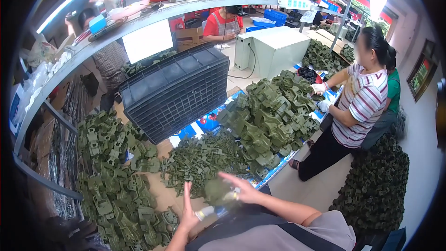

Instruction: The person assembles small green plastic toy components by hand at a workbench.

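Observation:
In front of my body, a dark green moulded plastic part (216, 192) is smeared by motion. My right hand (242, 191) is at its right side and seems to grip it between thumb and fingers, with pale tape around a finger. To the left of the part, my left hand (187, 214) is open, fingers pointing up and apart from the part; it also has whitish tape on a finger. Just beyond both hands lies a heap of small green plastic pieces (204, 155) on the table.
Larger green shells are piled at the right (269, 116) and left (116, 195). A black crate (181, 88) stands on its side behind the small pieces, near a pale metal box (274, 49). A co-worker in a striped shirt (367, 97) works at right. An overhead shelf (153, 14) crosses the view.

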Motion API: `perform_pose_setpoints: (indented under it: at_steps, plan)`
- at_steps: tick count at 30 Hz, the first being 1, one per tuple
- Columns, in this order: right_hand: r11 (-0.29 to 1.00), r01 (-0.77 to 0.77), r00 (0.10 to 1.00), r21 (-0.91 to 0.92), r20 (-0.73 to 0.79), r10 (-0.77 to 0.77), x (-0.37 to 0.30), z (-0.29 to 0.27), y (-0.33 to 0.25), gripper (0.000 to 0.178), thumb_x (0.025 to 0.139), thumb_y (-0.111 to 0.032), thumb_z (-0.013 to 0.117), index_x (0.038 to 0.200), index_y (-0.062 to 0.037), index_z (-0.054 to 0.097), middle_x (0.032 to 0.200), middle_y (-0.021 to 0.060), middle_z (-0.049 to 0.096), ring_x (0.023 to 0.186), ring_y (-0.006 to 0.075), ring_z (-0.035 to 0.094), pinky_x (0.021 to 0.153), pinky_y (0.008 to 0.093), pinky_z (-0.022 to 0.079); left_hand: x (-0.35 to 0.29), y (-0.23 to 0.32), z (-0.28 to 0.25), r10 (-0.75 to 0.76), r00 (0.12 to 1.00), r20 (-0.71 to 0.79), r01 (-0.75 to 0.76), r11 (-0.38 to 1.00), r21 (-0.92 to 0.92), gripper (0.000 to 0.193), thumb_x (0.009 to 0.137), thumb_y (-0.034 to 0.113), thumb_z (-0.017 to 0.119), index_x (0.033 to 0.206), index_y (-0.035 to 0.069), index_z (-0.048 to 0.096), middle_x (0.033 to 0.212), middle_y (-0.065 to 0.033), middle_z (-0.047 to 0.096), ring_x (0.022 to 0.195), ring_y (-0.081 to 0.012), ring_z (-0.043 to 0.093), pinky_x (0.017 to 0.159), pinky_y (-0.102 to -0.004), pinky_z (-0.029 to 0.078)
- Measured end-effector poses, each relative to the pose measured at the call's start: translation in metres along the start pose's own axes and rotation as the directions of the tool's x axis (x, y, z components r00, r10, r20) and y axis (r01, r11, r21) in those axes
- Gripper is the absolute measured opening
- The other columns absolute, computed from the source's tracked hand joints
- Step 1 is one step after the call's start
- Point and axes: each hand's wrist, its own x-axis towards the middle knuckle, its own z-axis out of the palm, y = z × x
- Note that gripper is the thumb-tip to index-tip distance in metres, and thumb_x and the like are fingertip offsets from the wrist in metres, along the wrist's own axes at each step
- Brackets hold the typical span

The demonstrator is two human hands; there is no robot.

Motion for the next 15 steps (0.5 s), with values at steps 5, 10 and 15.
perform_pose_setpoints:
  at_steps: [5,10,15]
  plan:
    - [0.866,-0.042,0.992,0.498,-0.079,0.093,-0.018,0.016,-0.029,0.065,0.081,-0.015,0.060,0.135,-0.0020,0.026,0.137,0.0107,0.029,0.126,0.0196,0.028,0.104,0.0314,0.022,0.007,0.024,0.037,-0.177,0.965,0.192,0.259,0.731,-0.631,0.094,0.078,0.031,0.065,0.140,0.008,-0.002,0.138,-0.0129,0.026,0.124,-0.0219,0.032,0.101,-0.0316,0.026]
    - [0.958,-0.067,0.982,0.278,0.189,0.013,-0.039,-0.032,-0.033,0.070,0.079,-0.020,0.063,0.137,-0.0114,0.025,0.142,0.0131,0.021,0.128,0.0274,0.026,0.103,0.0375,0.025,0.001,0.001,0.035,-0.066,0.930,0.361,0.202,0.912,-0.356,0.068,0.084,0.030,0.055,0.139,0.012,0.020,0.136,-0.0125,0.035,0.122,-0.0210,0.037,0.100,-0.0299,0.028]
    - [0.996,-0.018,0.959,-0.085,0.279,0.041,-0.050,-0.014,-0.031,0.078,0.068,-0.018,0.070,0.135,-0.0093,0.031,0.121,0.0168,0.048,0.108,0.0318,0.047,0.091,0.0369,0.037,-0.029,0.013,0.038,-0.099,0.886,0.454,0.163,0.981,-0.104,0.058,0.084,0.032,0.052,0.136,0.016,0.030,0.133,-0.0137,0.040,0.120,-0.0253,0.041,0.098,-0.0321,0.033]
